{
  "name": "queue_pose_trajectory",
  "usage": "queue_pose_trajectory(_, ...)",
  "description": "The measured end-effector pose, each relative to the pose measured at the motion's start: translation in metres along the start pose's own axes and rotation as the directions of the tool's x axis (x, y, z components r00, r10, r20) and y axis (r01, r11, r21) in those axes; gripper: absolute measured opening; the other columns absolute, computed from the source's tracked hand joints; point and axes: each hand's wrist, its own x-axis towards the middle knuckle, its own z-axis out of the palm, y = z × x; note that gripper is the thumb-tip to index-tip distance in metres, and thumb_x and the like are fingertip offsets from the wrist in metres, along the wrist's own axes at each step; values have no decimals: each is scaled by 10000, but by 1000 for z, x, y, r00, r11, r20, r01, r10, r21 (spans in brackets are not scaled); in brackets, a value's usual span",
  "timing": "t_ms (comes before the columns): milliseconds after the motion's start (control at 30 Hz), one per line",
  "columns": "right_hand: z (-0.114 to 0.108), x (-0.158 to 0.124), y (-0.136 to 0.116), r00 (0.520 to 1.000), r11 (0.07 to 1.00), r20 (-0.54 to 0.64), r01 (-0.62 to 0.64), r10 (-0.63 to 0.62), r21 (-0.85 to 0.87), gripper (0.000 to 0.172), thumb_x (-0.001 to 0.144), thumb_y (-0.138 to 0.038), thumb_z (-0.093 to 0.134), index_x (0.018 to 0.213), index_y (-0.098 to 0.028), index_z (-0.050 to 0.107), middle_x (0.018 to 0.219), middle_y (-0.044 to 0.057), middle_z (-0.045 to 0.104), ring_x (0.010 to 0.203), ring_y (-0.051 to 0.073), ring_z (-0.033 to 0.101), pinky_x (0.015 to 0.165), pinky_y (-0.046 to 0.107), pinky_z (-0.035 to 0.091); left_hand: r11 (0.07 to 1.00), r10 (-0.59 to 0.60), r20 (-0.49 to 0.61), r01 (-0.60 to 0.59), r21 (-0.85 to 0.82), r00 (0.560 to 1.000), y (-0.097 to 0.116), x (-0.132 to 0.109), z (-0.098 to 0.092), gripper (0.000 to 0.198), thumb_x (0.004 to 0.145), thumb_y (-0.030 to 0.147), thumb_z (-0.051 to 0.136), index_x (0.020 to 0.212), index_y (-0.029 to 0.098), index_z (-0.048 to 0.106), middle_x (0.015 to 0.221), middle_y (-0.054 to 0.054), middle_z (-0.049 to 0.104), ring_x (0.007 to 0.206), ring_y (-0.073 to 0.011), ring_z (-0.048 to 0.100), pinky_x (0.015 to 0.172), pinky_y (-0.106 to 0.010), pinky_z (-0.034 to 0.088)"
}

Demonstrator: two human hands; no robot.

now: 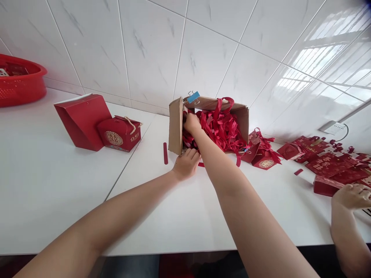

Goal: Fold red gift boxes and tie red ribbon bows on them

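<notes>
An open cardboard box (176, 127) stands against the wall, filled with tangled red ribbons (222, 127). My right hand (192, 122) reaches into its left end, among the ribbons; the fingertips are hidden there. At the box's near left corner, my left hand (186, 164) has its fingers curled over the front edge. A blue binder clip (193, 97) is clamped on the back rim, just above my right hand. One dark red strip (165, 153) lies on the table left of the box.
Left of the box are a tall red box (87, 123) and a red gift box (123, 133) with a rope handle. A red basket (23, 83) stands far left. Rightward are ribboned gift boxes (263, 158), several red bags (330, 162) and another person's hand (352, 196).
</notes>
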Motion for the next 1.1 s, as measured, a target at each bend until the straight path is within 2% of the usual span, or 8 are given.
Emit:
queue_pose_trajectory(167,1,2,1,1000,999,-21,-4,3,-45,361,817,-139,500,1155,-129,627,1138,167,673,1094,304,613,930,396,487,1000,-9,15,9,-14,1000,0,0,1,243,930,173,337,846,176,564,755,-82,555,765,-217,511,561,-319,322)
queue_pose_trajectory(433,1,1,9,998,998,1,57,-57,-29,382,846,-220,474,1188,-189,642,1125,127,695,1063,301,633,906,395,497,1000,-14,33,14,-7,999,-1,1,0,263,945,192,323,846,179,566,819,-93,586,772,-212,520,555,-314,319)
queue_pose_trajectory(567,1,1,8,999,999,-7,32,-32,-26,382,831,-248,524,1193,-203,639,1130,123,692,1077,309,626,924,424,488,1000,-14,37,14,1,999,-1,1,0,254,950,197,332,825,173,551,857,-98,604,777,-211,524,552,-317,301)
queue_pose_trajectory(733,6,2,5,999,1000,-37,-29,29,-10,428,805,-208,559,1230,-200,606,1115,144,687,1042,322,640,890,452,505,1000,-11,39,10,25,999,0,0,1,218,938,175,342,865,171,547,857,-103,602,789,-219,524,557,-324,294)
queue_pose_trajectory(933,16,4,6,997,1000,-74,9,-7,30,349,807,-162,535,1133,-188,657,1086,143,701,1040,312,641,902,428,493,998,3,9,-4,62,1000,-1,0,1,199,922,160,361,868,163,552,839,-100,602,785,-217,520,547,-321,274)
queue_pose_trajectory(1100,16,4,9,991,997,-135,6,5,81,349,752,-107,563,1080,-151,674,1033,155,715,1003,324,648,868,415,496,998,11,-14,-10,60,1000,-2,-1,2,201,935,189,369,861,165,555,848,-87,603,789,-205,521,549,-310,276)
